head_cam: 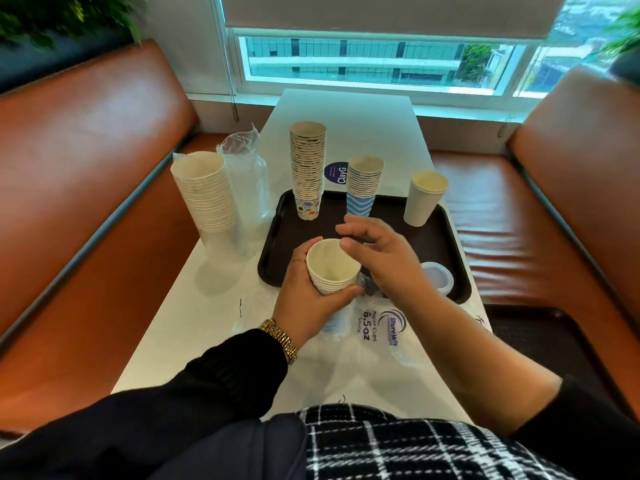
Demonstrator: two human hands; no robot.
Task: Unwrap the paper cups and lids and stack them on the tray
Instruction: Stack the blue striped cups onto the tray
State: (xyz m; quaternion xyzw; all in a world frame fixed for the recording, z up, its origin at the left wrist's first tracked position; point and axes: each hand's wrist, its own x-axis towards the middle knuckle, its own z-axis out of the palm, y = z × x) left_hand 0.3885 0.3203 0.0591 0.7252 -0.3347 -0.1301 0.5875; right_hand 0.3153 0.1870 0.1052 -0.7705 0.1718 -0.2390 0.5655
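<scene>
Meanwhile, left hand (304,289) grips a white cup stack (333,268) (partly over the tray (277,237)); right hand (381,254) hovers, fingers loosely open

White table (377,133) bears tray (277,230), wrapped cups (211,195)

L hand holds white cups over tray edge, R hand open just above.

L hand (311,289) grips short white cup stack (332,268) at tray (277,233) front edge; R hand (377,251), fingers loose, near rim. On tray: tall patterned stack (307,168), blue stack (363,185), white stack (425,197), lids (438,276). Wrapped cups (211,192) left on table (214,323); printed wrapper (384,327) by wrists.
</scene>
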